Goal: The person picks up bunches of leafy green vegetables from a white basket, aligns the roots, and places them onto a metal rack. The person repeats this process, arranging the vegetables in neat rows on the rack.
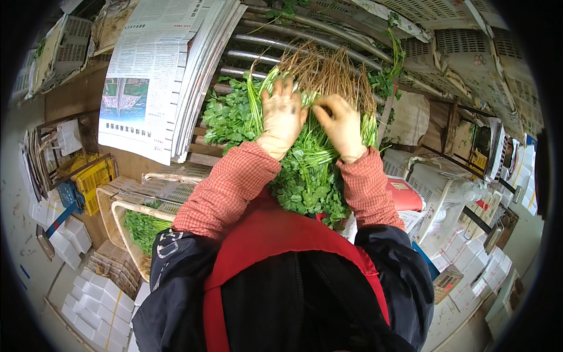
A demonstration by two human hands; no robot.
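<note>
A heap of leafy green herbs (310, 176), like celery or coriander, lies before me on a rack of metal bars (255, 55). Its long brown roots (330, 68) point away from me, and its leaves hang towards my red apron. My left hand (282, 115) rests palm down on the pale stem bases, fingers spread a little. Close beside it, my right hand (341, 125) has its thumb and forefinger bent together over the stems. Whether a stem is pinched there is hidden. Both hands seem to wear thin, soiled gloves.
A thick stack of newspapers (145, 79) stands left of the herbs. Below it, a plastic crate (118, 220) holds more greens. Crates (462, 48) line the far right, and a red packet (404, 193) lies by my right sleeve. White foam boxes (96, 303) are stacked lower left.
</note>
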